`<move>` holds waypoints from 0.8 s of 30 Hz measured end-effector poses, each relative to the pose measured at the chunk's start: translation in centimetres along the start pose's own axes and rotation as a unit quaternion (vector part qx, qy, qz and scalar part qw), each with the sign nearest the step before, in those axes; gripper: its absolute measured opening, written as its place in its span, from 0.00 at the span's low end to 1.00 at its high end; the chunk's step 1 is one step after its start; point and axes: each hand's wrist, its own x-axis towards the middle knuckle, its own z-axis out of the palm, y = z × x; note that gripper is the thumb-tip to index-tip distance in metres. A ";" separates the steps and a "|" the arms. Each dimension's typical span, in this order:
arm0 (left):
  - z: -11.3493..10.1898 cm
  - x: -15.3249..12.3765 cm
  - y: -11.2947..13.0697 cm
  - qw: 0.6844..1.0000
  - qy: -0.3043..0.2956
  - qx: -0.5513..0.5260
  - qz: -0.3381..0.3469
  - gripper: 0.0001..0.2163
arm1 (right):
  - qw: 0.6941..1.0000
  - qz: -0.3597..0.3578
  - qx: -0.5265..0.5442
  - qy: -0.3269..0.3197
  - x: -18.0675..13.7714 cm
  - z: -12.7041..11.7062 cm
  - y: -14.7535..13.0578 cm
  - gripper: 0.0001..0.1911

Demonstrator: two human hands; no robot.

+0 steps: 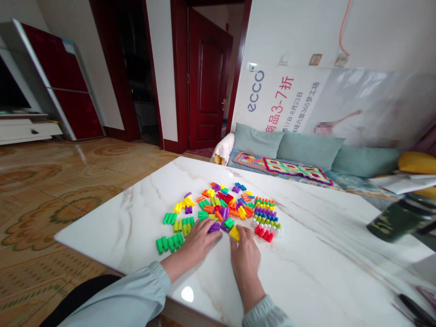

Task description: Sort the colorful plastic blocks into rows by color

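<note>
Two hands at the near edge of the block pile on the table, left hand pinching a purple block, right hand a yellow block; best use light fingertip grips, avoid nudging the green block between.

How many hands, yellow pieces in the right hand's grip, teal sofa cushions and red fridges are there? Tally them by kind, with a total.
Hands, left hand and right hand: 2
Yellow piece in the right hand's grip: 1
Teal cushions: 3
Red fridge: 1
Total: 7
</note>
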 end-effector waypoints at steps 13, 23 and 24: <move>-0.5 0.8 -0.5 1.000 -0.011 0.009 0.005 0.21 | 0.995 -0.029 0.092 0.010 0.0 0.5 0.2 0.15; 0.0 2.8 -3.1 0.985 0.094 -0.126 -0.066 0.17 | 0.968 -0.011 0.250 0.029 0.3 0.5 0.1 0.18; 0.0 3.0 -3.1 0.979 0.107 -0.153 -0.087 0.16 | 0.962 -0.003 0.272 0.025 0.4 0.5 0.2 0.19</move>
